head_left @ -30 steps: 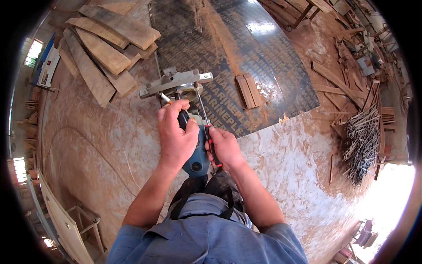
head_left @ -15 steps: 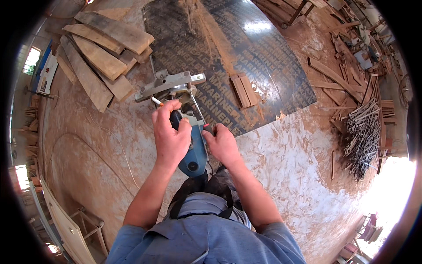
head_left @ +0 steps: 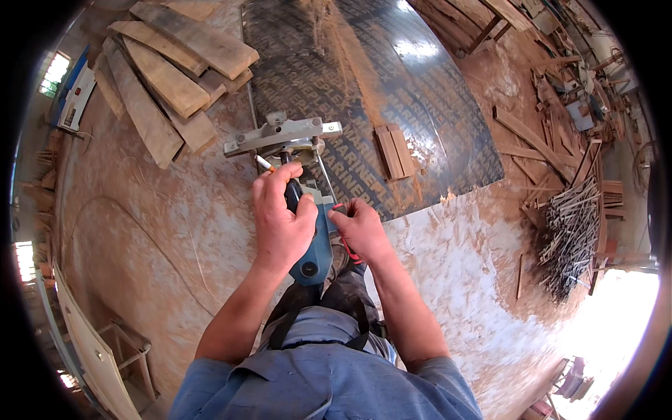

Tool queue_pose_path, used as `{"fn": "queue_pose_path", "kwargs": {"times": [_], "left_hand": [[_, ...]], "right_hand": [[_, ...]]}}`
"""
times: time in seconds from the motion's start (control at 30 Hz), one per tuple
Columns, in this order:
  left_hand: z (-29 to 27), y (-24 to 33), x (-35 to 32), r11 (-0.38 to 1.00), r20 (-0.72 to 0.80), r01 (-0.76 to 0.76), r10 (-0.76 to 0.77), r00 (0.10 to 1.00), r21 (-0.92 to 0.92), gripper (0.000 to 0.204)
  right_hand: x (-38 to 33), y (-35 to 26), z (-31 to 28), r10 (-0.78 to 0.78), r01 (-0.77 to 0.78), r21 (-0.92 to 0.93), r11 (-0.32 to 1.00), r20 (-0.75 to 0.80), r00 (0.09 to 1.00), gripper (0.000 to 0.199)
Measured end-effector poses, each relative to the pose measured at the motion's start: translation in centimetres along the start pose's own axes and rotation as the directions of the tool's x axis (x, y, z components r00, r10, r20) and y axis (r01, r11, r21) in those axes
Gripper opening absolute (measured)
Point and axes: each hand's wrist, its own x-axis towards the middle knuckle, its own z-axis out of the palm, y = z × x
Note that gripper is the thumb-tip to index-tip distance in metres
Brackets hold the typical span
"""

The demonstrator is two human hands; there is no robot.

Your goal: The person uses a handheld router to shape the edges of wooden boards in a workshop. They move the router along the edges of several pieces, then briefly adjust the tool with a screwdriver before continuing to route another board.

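A blue power tool (head_left: 315, 245) with a metal guide bar (head_left: 280, 136) across its front stands upright in front of me, above my shoes. My left hand (head_left: 280, 220) is closed round its black handle (head_left: 292, 194). A lit or unlit cigarette (head_left: 264, 163), I cannot tell which, sticks out between the fingers of that hand. In my right hand (head_left: 360, 227), closed, is a screwdriver (head_left: 326, 175) with a red and black handle. Its shank runs up along the tool's right side toward the guide bar; whether the tip touches a screw there is too small to tell.
Beyond the tool a dark printed plywood sheet (head_left: 448, 133) lies on the dusty floor, with small wood blocks (head_left: 394, 152) and sawdust on it. Rough boards (head_left: 168, 84) are stacked at far left. Thin strips (head_left: 570, 231) and offcuts lie piled at right. A thin cord (head_left: 196, 252) crosses the floor at left.
My hands and the power tool have shifted slightly right in view. More of the screwdriver's red handle shows below my right hand, whose fingers have changed their grip.
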Motion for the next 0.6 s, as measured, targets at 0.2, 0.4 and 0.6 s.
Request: {"fn": "queue_pose_path", "kwargs": {"times": [0.2, 0.4, 0.6], "left_hand": [[-1.9, -0.5, 0.1, 1.0, 0.031, 0.024, -0.023, 0.999, -0.014, 0.05], [-3.9, -1.0, -1.0, 0.996, 0.011, 0.092, -0.092, 0.996, -0.006, 0.062], [-5.1, -0.8, -1.7, 0.983, 0.027, 0.184, -0.184, 0.983, -0.003, 0.071]], "right_hand": [[-2.4, -2.4, -1.5, 0.144, -0.155, 0.076, 0.985, 0.134, 0.98, 0.026], [-4.4, -13.2, -4.5, -0.269, 0.375, 0.437, 0.818, -0.286, 0.92, 0.023], [-3.4, -20.3, -3.9, -0.7, 0.662, -0.228, 0.714, -0.251, 0.669, 0.021]]}}
